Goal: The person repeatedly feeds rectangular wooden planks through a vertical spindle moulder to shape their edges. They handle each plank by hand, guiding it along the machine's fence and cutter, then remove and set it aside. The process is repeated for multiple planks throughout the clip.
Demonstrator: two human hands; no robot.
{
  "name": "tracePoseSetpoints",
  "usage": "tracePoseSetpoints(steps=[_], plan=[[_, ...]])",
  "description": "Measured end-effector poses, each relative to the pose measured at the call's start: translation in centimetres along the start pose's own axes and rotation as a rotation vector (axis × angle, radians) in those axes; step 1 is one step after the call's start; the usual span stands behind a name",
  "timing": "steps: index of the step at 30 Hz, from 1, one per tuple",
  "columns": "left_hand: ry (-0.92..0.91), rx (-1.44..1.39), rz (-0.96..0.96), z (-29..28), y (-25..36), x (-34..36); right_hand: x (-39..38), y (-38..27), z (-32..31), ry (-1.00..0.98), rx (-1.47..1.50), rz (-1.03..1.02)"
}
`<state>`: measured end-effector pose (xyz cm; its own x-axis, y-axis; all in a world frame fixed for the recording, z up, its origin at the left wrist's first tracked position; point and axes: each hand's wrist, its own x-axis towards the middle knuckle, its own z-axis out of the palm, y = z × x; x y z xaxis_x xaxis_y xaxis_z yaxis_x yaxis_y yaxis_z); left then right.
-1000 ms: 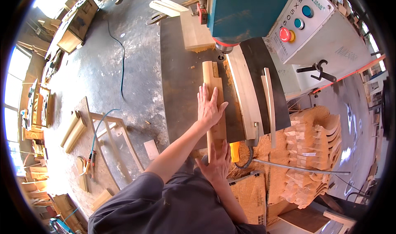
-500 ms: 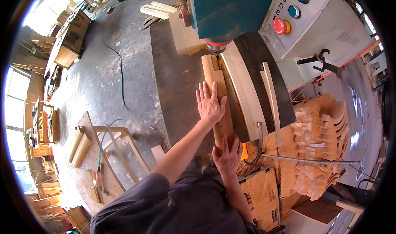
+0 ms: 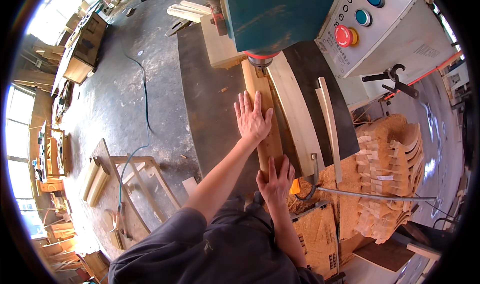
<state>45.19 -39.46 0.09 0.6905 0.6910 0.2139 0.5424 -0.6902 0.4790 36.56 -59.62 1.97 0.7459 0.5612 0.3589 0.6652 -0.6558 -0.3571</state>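
A thick, smooth wooden workpiece (image 3: 269, 141) lies lengthwise on the dark machine table (image 3: 204, 94), along the left side of a pale, curved wooden fence (image 3: 297, 111). Its far end is beneath the red-ringed spindle (image 3: 261, 59) of a green machine head; the cutter tip meets the wood there, partly hidden. My left hand (image 3: 254, 121) rests flat on top of the workpiece, fingers stretched forward and thumb out to the right. At the near end, my right hand (image 3: 276, 184) grips the wood, with fingertips over its top and thumb at its left edge.
A control box with a red stop button (image 3: 346, 36) stands at the far right. A narrow wood strip (image 3: 328, 124) lies right of the fence. Sawdust-covered curved pieces (image 3: 385, 179) are stacked at right. A pale block (image 3: 217, 46) sits beyond; a hose (image 3: 146, 99) crosses the floor.
The workpiece has slid forward, away from me, so its far end now reaches farther under the spindle. Both my hands have moved forward with it.
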Motion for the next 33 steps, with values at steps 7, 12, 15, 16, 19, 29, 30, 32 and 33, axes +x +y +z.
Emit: tracePoseSetpoints(steps=[7,12,15,16,19,29,30,32,33], plan=[[0.009,0.008,-0.010,0.2,-0.4,1.5,1.5,0.0,0.7,0.002,-0.011,-0.004],[-0.002,0.002,-0.031,0.1,-0.3,1.8,1.8,0.2,0.8,0.000,0.023,-0.008],[-0.008,0.013,-0.035,0.1,-0.2,1.9,2.0,0.3,0.9,0.015,0.011,-0.020],[-0.014,0.012,-0.041,0.0,0.0,2.1,2.0,0.4,1.0,0.022,0.003,-0.028],[-0.017,0.013,-0.051,0.1,-0.2,2.1,2.2,0.5,1.1,0.027,0.012,-0.033],[-0.041,0.017,-0.062,-0.1,0.0,2.1,2.1,0.5,1.0,0.049,0.048,-0.021],[-0.033,0.015,-0.058,-0.1,0.0,2.0,1.8,0.4,0.9,0.047,0.049,-0.022],[-0.020,0.010,-0.053,0.0,-0.1,1.1,1.1,0.4,0.6,0.046,0.052,-0.025],[-0.018,0.011,-0.047,0.0,-0.1,0.8,0.8,0.5,0.4,0.048,0.054,-0.027]])
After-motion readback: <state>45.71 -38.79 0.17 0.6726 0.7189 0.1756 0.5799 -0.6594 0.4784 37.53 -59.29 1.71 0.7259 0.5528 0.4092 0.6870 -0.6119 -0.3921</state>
